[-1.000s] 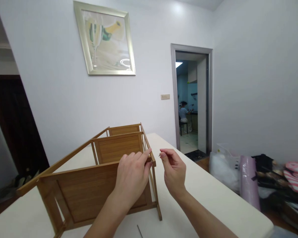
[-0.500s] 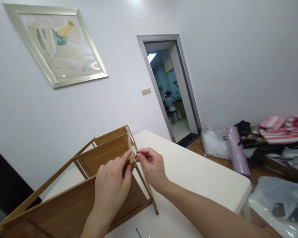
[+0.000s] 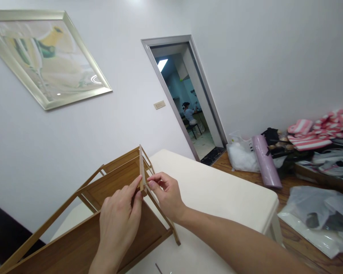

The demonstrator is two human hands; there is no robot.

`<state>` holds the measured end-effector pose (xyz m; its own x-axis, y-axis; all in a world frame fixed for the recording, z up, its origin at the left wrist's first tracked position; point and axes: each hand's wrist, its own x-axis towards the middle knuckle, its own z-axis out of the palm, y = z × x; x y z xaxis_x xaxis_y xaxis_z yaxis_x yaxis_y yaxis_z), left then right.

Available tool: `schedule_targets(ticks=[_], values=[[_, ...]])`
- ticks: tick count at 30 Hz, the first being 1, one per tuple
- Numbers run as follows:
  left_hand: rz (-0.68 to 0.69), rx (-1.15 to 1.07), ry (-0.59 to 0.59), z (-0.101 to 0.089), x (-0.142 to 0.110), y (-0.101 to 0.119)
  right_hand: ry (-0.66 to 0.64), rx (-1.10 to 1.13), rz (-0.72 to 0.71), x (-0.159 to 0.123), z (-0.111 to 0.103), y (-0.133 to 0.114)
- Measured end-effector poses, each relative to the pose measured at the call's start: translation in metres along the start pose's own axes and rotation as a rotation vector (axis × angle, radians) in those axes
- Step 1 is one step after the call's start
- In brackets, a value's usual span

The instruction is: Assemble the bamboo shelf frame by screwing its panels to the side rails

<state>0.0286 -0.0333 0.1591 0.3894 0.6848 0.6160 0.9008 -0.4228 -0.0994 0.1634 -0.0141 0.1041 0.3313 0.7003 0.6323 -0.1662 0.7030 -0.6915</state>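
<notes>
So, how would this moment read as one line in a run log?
left hand: holding wooden rack | right hand: pinching small thin piece at rack's edge | dark rod: on white table

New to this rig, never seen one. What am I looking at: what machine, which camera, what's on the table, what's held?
No machine here: these are a person's bare hands, seen by one camera worn on the head, looking forward and down. On the white table stands a wooden frame with inset panels; a thin dark rod lies near the bottom edge of the view. The left hand grips the frame's near corner. The right hand pinches a small thin piece against that corner; it's too small to identify.
</notes>
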Motion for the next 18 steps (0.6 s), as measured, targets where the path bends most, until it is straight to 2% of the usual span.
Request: schedule_targets(ticks=[11, 18], values=[[0.022, 0.007, 0.007, -0.0034, -0.0019, 0.0033, -0.031, -0.1, -0.132, 0.0009, -0.0025, 0.0001], [0.003, 0.013, 0.015, -0.0057, 0.0, 0.0057, -0.035, -0.127, -0.132, 0.0029, -0.0038, 0.0016]])
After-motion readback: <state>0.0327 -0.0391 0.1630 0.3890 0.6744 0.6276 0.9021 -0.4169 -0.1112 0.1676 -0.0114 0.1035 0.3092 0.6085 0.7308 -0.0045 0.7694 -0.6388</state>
